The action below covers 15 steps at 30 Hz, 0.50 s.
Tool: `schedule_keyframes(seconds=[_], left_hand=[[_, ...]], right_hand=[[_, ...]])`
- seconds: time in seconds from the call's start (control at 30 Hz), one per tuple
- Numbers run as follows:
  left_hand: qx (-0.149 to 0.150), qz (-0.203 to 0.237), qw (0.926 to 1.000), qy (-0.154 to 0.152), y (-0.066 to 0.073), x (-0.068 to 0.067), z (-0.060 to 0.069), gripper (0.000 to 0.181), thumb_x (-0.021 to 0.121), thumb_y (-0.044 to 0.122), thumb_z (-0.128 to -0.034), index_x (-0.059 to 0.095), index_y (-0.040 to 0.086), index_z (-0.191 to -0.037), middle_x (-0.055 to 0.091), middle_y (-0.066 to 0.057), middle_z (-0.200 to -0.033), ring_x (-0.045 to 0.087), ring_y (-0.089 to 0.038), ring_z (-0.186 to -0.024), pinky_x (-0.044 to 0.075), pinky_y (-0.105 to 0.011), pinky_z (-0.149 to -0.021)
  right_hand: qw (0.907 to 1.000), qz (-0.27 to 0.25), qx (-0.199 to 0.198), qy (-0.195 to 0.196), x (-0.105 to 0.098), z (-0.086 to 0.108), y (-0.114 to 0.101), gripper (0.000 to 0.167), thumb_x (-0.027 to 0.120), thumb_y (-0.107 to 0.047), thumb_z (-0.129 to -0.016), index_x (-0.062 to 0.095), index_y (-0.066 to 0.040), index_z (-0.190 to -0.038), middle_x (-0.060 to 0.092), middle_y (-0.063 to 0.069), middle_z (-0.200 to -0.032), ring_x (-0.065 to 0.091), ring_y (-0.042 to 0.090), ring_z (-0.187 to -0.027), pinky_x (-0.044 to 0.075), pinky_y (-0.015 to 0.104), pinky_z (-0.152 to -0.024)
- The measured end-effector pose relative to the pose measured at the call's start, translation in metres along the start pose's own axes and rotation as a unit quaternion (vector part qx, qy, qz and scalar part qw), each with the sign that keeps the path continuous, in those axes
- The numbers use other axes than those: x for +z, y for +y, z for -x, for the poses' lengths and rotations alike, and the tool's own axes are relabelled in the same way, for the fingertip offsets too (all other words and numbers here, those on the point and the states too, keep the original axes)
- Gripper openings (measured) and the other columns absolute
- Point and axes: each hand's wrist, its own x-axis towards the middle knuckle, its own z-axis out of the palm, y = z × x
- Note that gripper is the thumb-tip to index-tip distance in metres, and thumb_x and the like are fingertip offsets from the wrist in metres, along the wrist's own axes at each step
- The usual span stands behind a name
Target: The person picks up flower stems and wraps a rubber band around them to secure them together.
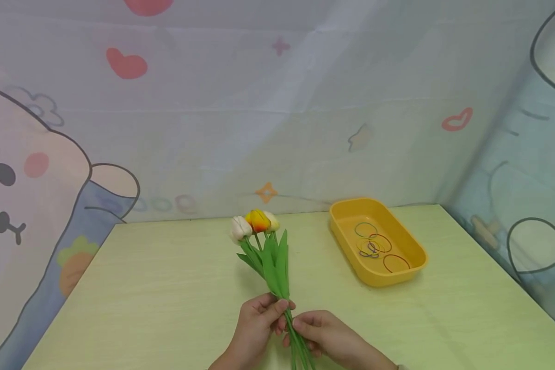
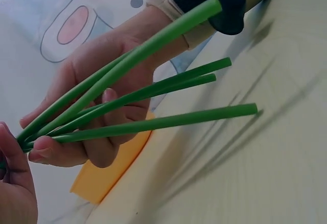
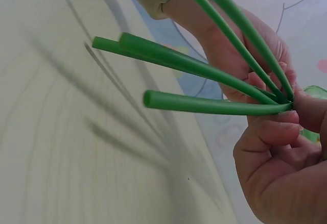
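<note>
A bunch of artificial tulips [image 1: 269, 267] leans over the table, with white, orange-yellow and pale yellow heads at its upper end. My left hand [image 1: 259, 324] grips the green stems just under the leaves, thumb on top. Right below it, my right hand [image 1: 330, 334] pinches the same stems between thumb and fingers. In the left wrist view the loose stem ends [image 2: 204, 114] fan out past the right hand [image 2: 102, 91]. The right wrist view shows the stems [image 3: 204, 71] meeting at the fingertips; whether a band circles them there I cannot tell.
A yellow tray [image 1: 347, 252] stands at the back right of the pale wooden table [image 1: 166, 288]. Several coloured rubber bands [image 1: 372, 246] lie in it. A printed cloth [image 1: 240, 103] hangs behind the table and along its sides.
</note>
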Motion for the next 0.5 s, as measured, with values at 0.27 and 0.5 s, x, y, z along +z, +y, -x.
schedule_keyframes(seconds=[0.27, 0.5], left_hand=[[0.002, 0.009, 1.0000, 0.003, 0.0040, -0.0037, -0.0009, 0.021, 0.063, 0.012, -0.0934, 0.064, -0.010, -0.093, 0.053, 0.004, -0.056, 0.051, -0.006, -0.051, 0.047, -0.019, -0.055], [0.003, 0.013, 0.9999, 0.002, 0.0042, -0.0046, 0.0001, 0.021, 0.063, 0.011, -0.0936, 0.063, -0.009, -0.093, 0.053, 0.003, -0.058, 0.050, -0.006, -0.052, 0.047, -0.019, -0.054]], right_hand=[[0.9941, -0.075, -0.006, -0.078, 0.0017, 0.0004, 0.0055, 0.055, 0.044, -0.029, -0.103, 0.046, 0.025, -0.115, 0.070, -0.008, -0.093, 0.037, -0.001, -0.057, 0.032, 0.013, -0.052], [0.9914, -0.093, -0.011, -0.091, 0.0014, -0.0013, 0.0069, 0.025, 0.045, -0.029, -0.103, 0.064, -0.015, -0.098, 0.063, -0.012, -0.082, 0.036, -0.001, -0.055, 0.030, 0.012, -0.051]])
